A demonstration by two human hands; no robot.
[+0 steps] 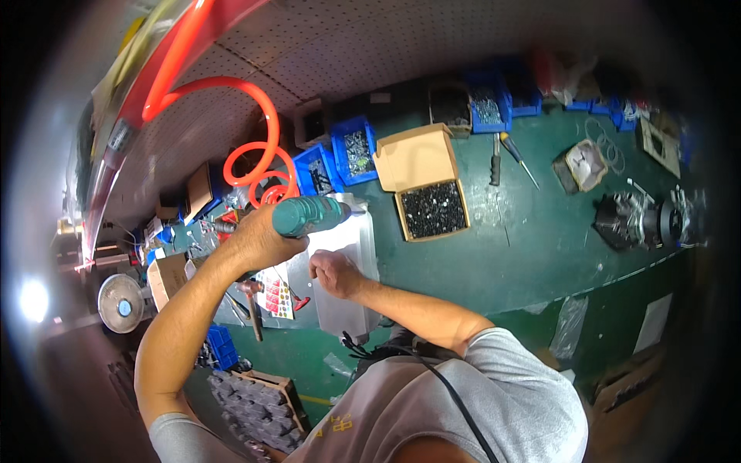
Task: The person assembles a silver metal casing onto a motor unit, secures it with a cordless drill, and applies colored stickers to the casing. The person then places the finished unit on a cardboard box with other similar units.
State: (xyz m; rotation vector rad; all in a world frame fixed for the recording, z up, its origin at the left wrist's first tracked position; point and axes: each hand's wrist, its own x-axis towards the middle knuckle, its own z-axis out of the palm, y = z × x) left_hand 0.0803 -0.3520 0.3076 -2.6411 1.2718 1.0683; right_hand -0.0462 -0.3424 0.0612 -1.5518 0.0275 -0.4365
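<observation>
My left hand (261,239) is wrapped round a teal power screwdriver (310,215). The tool lies level above the far end of a pale grey, flat-topped piece (349,310) on the bench, its nose pointing right; its tip is hard to make out. On top of that piece rests my right hand (336,274), fingers curled in. Whatever its fingers may hold is hidden. A sheet of coloured stickers (275,292) and a red-handled tool (300,302) lie left of the piece.
An open carton (467,222) of small black parts stands right of centre on the green bench (532,262). Behind are blue bins (355,152) of screws. A screwdriver (519,160), hammer (252,297) and black metal assembly (625,221) lie around. An orange coiled hose (272,116) hangs left.
</observation>
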